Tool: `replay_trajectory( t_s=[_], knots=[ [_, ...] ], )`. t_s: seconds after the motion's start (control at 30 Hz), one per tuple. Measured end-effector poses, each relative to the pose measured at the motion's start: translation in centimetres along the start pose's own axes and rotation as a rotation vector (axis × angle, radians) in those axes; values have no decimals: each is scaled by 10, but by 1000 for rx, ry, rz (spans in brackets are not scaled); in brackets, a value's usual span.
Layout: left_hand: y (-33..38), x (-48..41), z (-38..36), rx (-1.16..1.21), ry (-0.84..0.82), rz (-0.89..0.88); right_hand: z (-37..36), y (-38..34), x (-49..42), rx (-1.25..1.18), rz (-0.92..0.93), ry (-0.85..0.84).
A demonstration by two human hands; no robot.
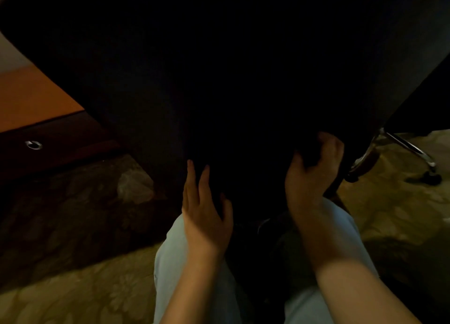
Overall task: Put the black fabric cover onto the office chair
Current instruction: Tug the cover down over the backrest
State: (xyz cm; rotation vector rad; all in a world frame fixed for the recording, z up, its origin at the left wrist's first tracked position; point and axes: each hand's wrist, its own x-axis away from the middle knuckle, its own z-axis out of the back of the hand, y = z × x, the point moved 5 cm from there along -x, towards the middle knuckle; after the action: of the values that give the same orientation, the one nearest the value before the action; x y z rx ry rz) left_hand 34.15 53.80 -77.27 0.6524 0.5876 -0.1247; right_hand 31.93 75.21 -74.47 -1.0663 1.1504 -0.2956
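Observation:
The black fabric cover (219,68) lies stretched over the office chair's back and fills most of the dim view. My left hand (204,209) lies against the cover's lower edge with straight fingers pointing up. My right hand (314,172) curls its fingers and thumb round a fold of the cover's lower right edge. The chair's chrome base (401,146) with a caster shows at the right, below the cover. The chair's seat is hidden.
A dark wooden desk (36,99) with an orange top and a round metal drawer pull (33,145) stands at the left. A crumpled pale plastic bag (135,184) lies on the patterned carpet (73,287). My knees in light trousers sit under my arms.

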Motion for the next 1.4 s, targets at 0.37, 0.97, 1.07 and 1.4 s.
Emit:
replay_trajectory(
  t_s=[0.37, 0.97, 1.07, 1.4],
  knots=[
    [-1, -1, -1, -7, -13, 5, -23, -20, 23, 51, 265, -334],
    [-5, -2, 1, -4, 9, 12, -26, -16, 28, 81, 225, -286],
    [-5, -2, 2, 1, 17, 7, -26, -17, 25, 57, 272, -340],
    [-5, -2, 4, 18, 39, 17, 14, 19, -22, 20, -89, 30]
  ],
)
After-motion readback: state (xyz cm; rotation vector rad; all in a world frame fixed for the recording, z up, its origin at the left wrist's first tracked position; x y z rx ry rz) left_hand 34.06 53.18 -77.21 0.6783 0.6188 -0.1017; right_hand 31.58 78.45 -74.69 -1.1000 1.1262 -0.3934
